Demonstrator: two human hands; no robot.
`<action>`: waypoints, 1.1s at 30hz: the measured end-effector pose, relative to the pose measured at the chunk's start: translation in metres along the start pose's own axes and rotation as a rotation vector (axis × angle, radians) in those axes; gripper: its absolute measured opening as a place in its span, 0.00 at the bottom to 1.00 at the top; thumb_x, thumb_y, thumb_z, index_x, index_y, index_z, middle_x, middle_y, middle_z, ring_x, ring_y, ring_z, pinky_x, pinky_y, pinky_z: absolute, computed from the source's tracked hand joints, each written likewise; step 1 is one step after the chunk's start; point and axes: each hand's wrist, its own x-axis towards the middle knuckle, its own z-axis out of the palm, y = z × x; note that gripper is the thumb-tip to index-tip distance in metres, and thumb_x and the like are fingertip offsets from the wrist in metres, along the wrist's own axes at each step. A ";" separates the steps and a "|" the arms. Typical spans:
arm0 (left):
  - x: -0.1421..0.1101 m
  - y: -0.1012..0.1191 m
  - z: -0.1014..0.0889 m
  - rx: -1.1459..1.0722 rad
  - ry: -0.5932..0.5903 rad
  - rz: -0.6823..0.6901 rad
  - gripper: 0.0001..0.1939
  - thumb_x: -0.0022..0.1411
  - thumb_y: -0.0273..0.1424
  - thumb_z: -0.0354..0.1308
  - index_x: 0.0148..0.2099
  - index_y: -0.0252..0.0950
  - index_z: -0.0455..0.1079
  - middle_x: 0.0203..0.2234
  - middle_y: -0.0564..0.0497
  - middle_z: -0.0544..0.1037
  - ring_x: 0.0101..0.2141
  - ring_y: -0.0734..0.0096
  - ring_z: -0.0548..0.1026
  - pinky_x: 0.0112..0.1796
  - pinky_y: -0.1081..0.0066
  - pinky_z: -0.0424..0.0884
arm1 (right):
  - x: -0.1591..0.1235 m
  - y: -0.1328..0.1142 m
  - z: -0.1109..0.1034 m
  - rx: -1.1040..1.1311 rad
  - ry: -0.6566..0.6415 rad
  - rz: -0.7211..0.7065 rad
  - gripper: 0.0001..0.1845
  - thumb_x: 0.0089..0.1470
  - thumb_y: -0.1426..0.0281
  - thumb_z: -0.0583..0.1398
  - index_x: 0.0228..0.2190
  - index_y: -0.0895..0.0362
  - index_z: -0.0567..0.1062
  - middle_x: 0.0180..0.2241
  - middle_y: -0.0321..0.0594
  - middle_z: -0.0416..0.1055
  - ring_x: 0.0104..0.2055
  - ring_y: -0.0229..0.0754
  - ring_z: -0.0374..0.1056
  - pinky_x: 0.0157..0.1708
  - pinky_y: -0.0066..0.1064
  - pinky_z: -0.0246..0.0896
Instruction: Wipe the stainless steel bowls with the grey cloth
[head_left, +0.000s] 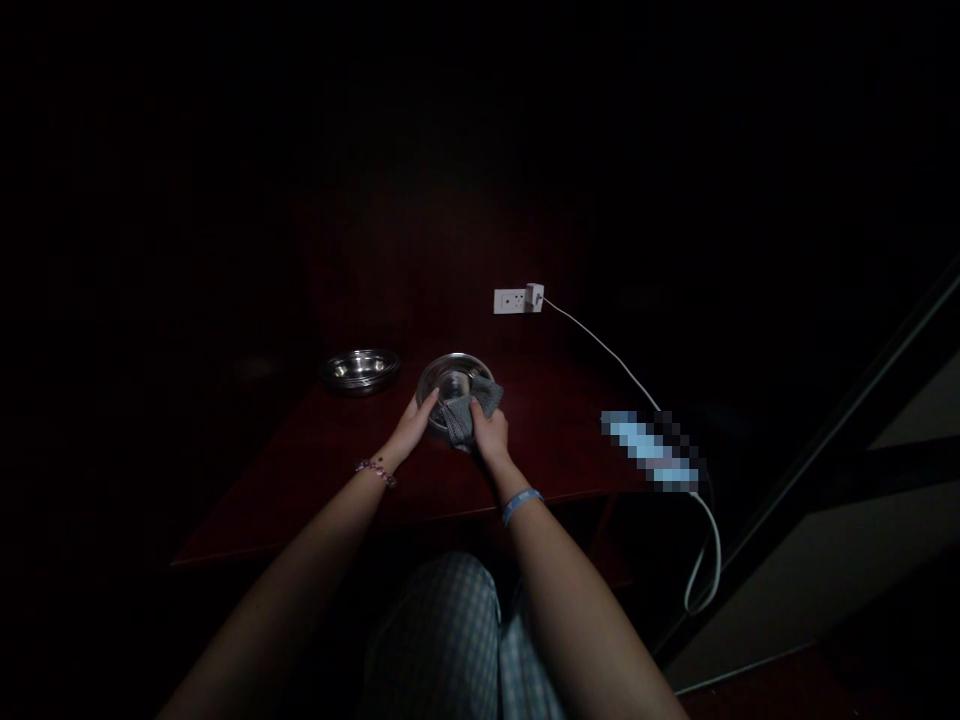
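Note:
A shiny steel bowl (452, 378) is held tilted over a dark red table (315, 470). My left hand (411, 428) grips the bowl's near left rim, fingers curled round it. My right hand (489, 432) is closed on a grey cloth (466, 412) pressed against the bowl's near side and inner wall. A beaded bracelet sits on my left wrist and a blue band on my right.
A stack of steel bowls (361, 369) stands on the table to the left. A white wall socket with a plug (519, 299) is behind, its white cable (615, 358) running right to a blurred-out object (651, 451) on the table's right edge. The room is very dark.

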 end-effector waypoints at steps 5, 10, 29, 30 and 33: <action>-0.002 -0.004 0.000 0.076 -0.087 0.065 0.38 0.55 0.38 0.60 0.64 0.35 0.48 0.60 0.41 0.62 0.61 0.63 0.58 0.60 0.66 0.51 | 0.001 0.003 0.001 0.042 0.044 0.034 0.21 0.58 0.61 0.53 0.41 0.63 0.77 0.41 0.50 0.77 0.45 0.46 0.73 0.41 0.28 0.65; -0.004 -0.013 0.003 0.123 -0.162 0.042 0.34 0.56 0.36 0.58 0.61 0.33 0.53 0.59 0.40 0.63 0.60 0.60 0.59 0.61 0.64 0.49 | 0.001 0.001 0.001 0.062 0.032 0.056 0.20 0.57 0.62 0.54 0.39 0.64 0.78 0.39 0.50 0.77 0.43 0.45 0.74 0.41 0.27 0.65; 0.002 0.000 -0.010 0.013 0.042 -0.056 0.26 0.59 0.45 0.53 0.55 0.36 0.66 0.55 0.45 0.70 0.59 0.59 0.63 0.60 0.63 0.54 | -0.002 -0.003 -0.001 -0.050 -0.032 -0.045 0.17 0.56 0.64 0.56 0.39 0.62 0.79 0.40 0.49 0.77 0.45 0.47 0.73 0.43 0.29 0.65; 0.001 0.001 -0.008 0.021 0.031 -0.037 0.27 0.60 0.45 0.52 0.57 0.37 0.64 0.57 0.46 0.68 0.60 0.60 0.61 0.60 0.64 0.53 | -0.002 -0.003 -0.001 -0.049 -0.028 -0.031 0.18 0.56 0.63 0.56 0.39 0.62 0.79 0.40 0.50 0.77 0.45 0.47 0.73 0.43 0.29 0.65; -0.003 0.003 -0.003 0.043 -0.016 0.050 0.34 0.58 0.42 0.56 0.64 0.40 0.51 0.63 0.46 0.59 0.62 0.63 0.56 0.61 0.66 0.50 | 0.002 0.000 -0.001 -0.018 -0.005 0.021 0.19 0.56 0.62 0.55 0.38 0.63 0.79 0.39 0.51 0.77 0.44 0.48 0.74 0.42 0.30 0.65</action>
